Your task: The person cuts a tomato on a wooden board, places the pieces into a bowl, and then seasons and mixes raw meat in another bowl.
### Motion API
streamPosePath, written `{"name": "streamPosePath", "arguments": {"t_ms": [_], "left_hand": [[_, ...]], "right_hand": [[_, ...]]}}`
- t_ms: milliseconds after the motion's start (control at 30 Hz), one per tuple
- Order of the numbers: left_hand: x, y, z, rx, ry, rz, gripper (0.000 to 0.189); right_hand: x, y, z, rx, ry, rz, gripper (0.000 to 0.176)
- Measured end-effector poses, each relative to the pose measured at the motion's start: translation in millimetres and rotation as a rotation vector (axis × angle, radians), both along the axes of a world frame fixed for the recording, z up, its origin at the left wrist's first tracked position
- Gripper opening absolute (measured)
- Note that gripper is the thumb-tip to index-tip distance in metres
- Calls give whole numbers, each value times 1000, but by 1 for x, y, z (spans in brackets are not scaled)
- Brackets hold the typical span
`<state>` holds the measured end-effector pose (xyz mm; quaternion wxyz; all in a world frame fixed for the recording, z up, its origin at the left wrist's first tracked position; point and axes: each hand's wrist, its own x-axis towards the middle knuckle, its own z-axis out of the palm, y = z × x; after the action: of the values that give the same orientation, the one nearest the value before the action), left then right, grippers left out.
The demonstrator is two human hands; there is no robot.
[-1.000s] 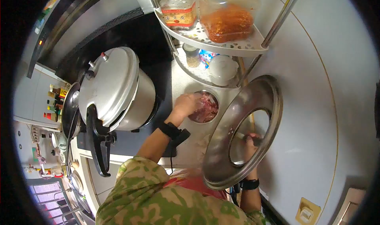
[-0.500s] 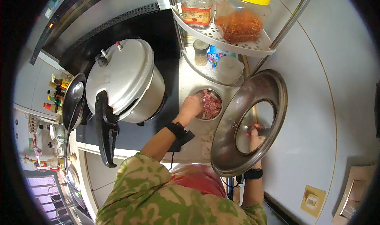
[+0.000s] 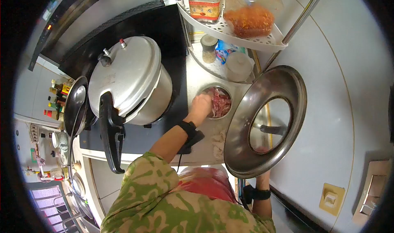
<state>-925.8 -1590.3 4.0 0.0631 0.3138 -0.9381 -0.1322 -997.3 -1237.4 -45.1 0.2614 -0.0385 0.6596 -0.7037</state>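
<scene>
My left hand [image 3: 201, 107] reaches into a round metal bowl [image 3: 230, 103] of cut raw meat [image 3: 222, 101]. Its fingers are curled in at the bowl's left side and look closed on some meat, with the tips hidden. Beside the bowl, a large pan lid [image 3: 243, 130] with a metal ring and glass centre stands tilted near the wall. Behind it is my right hand [image 3: 261, 146], only faintly visible through the glass and below the dark lid handle [image 3: 274, 130]. Its fingers are too hidden and blurred to read.
A pressure cooker [image 3: 125, 75] sits on the black hob, its long handle jutting toward me. Further left is a wok [image 3: 78, 97] with a ladle [image 3: 80, 95]. A corner shelf [image 3: 262, 42] holds jars above the bowl. A crumpled cloth [image 3: 218, 145] lies in front of the bowl.
The lid has shifted slightly right and up in view. My right hand has moved down from the lid handle, which now shows without fingers around it. My left hand stays at the meat.
</scene>
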Motion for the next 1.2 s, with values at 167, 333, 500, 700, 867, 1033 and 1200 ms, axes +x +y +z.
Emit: {"name": "streamPosePath", "arguments": {"t_ms": [167,333,500,700,867,1033,1200], "left_hand": [[13,6,44,217,6,-20,47],[22,12,55,129,-73,-141,62],[15,6,23,-9,-78,-161,54],[20,2,11,205,40,47,34],[33,1,16,330,102,-43,35],[52,5,21,478,215,21,42],[71,12,20,342,214,137,25]], "right_hand": [[82,14,11,346,235,713,24],[107,-39,23,224,104,696,16],[112,-71,31,87,-79,559,19],[125,-152,52,-51,-81,315,51],[90,-214,53,-56,-319,-23,58],[77,-231,38,110,-110,-73,52],[71,-229,-35,268,240,6,40]]}}
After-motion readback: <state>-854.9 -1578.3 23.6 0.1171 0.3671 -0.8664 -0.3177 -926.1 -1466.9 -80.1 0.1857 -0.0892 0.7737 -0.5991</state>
